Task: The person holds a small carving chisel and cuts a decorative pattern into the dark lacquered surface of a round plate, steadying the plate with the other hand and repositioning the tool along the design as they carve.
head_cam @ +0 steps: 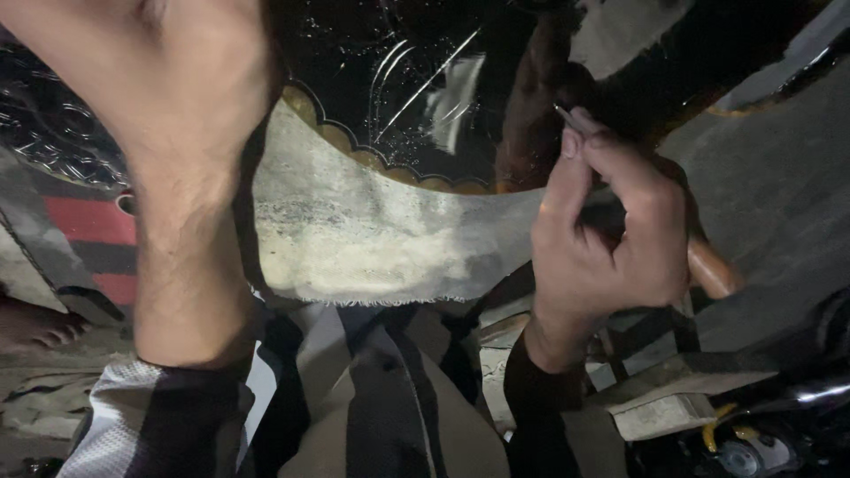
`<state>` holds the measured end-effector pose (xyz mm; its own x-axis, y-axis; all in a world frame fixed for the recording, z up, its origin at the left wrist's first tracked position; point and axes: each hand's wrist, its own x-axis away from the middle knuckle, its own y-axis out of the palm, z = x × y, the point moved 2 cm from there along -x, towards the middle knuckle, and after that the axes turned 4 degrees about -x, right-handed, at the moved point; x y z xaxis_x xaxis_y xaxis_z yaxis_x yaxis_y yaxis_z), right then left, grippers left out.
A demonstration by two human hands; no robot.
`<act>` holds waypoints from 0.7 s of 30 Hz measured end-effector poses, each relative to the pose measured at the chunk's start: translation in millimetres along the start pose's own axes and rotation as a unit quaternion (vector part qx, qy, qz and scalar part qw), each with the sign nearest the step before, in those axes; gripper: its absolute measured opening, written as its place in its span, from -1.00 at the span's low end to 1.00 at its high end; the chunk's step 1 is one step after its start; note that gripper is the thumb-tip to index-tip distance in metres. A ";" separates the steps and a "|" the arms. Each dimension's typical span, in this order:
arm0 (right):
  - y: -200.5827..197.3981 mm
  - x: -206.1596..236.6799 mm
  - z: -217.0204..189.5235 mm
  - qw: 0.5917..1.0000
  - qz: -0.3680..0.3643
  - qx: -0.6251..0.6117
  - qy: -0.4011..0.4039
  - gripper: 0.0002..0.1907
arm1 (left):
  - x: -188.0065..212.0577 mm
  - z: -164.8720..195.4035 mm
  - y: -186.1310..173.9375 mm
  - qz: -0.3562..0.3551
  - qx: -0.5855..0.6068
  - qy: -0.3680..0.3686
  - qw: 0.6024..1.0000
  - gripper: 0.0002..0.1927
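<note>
Nearest: striped dark-and-cream sleeves and lap fill the bottom edge. A whitish cloth [372, 230] with a frayed lower hem hangs over the lap, apparently as padding under the work.

Right hand [611, 239] is curled shut around a thin, pale, pointed tool [575, 119]. Thumb and forefinger pinch it near the tip, likely for fine control against the surface. A wooden handle [713, 265] pokes out behind the knuckles.

Left hand [168, 80] is raised high at the frame's upper left. Fingers are out of view, so I cannot tell what it grips; it seems to steady the piece.

Beyond: a glossy black panel [407, 80] with a gold scalloped border and fine pale lines, propped above the cloth.
</note>
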<state>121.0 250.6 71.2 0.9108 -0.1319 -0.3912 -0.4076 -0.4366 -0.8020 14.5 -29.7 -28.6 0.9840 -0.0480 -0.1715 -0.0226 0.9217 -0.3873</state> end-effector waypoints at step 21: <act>4.4 -4.1 -14.6 0.996 -0.014 -0.070 0.058 -0.85 | 6.8 -0.7 2.0 0.027 0.001 0.013 1.000 -0.71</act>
<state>116.5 236.3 75.8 0.9264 -0.2163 -0.3083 -0.3764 -0.5605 -0.7376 21.0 -28.5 -31.2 0.9765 -0.0090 -0.2156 -0.0744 0.9238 -0.3756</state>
